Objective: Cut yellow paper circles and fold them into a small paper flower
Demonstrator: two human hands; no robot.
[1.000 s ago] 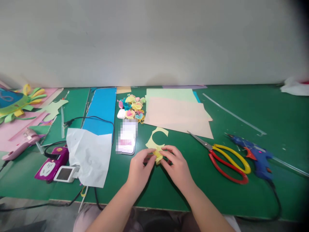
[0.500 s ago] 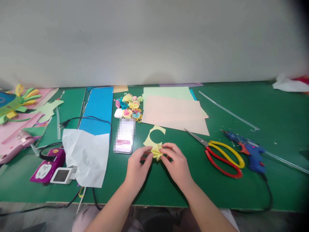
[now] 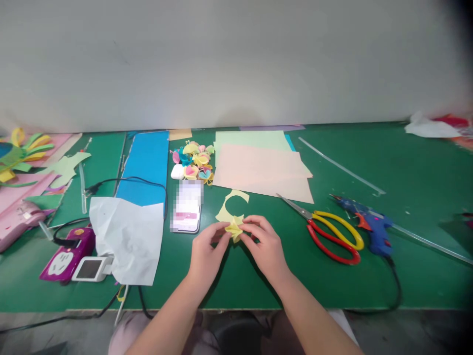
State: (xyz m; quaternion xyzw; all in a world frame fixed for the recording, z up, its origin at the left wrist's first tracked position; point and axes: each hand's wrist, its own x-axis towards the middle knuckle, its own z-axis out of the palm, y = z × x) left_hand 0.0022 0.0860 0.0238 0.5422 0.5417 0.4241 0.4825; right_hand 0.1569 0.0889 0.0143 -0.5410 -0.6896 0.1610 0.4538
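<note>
Between my two hands, low in the middle of the view, is a small folded yellow paper flower [image 3: 234, 229] with creased, pointed petals. My left hand [image 3: 207, 250] pinches its left side between thumb and fingers. On the other side my right hand [image 3: 266, 247] grips the flower with thumb and fingertips. Just beyond it lies a pale yellow paper scrap [image 3: 223, 209] with a round hole cut out. A phone [image 3: 188, 207] lies to the left of the scrap. Scissors [image 3: 325, 231] with red and yellow handles rest to the right of my right hand.
A blue glue gun [image 3: 373, 224] with a clear glue stick lies at the right, its cord running off the near edge. Pink paper [image 3: 262, 170], small paper flowers [image 3: 194, 160], a blue board [image 3: 146, 167], a crumpled white sheet [image 3: 129, 241] and a purple power bank [image 3: 68, 254] lie around.
The whole view has shifted slightly, so the table's things appear a little further left. Both hands still hold the paper flower, which is turned a little differently.
</note>
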